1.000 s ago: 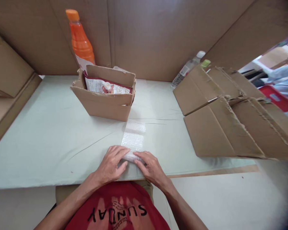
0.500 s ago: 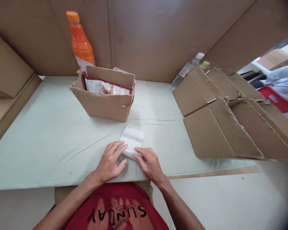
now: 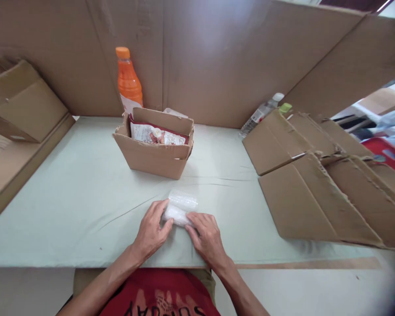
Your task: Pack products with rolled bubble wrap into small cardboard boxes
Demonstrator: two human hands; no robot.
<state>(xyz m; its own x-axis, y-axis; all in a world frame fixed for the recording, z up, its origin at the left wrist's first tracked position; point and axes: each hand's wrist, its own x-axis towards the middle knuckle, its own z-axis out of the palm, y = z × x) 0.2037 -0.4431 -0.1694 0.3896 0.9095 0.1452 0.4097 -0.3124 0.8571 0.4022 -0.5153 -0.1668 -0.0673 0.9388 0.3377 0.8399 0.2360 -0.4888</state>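
Observation:
A small piece of clear bubble wrap [image 3: 183,199] lies on the pale green cloth, its near part rolled into a whitish bundle. At the left end of the roll, my left hand [image 3: 153,224] grips it between thumb and fingers. The thumb and fingers of my right hand [image 3: 206,232] close on the right end. The far part of the wrap lies flatter on the cloth beyond my fingertips. What the roll has inside, if anything, cannot be made out.
Beyond my hands stands an open cardboard box [image 3: 154,158] holding printed packets [image 3: 159,134]. Behind it is an orange bottle [image 3: 129,81]. Several cardboard boxes [image 3: 296,197] lean at the right, beside a clear bottle [image 3: 260,115]. Another carton [image 3: 26,101] sits at the left.
The near part of the bubble wrap has been folded into a tighter roll under my fingers. My view has tilted up, so everything appears lower in the picture.

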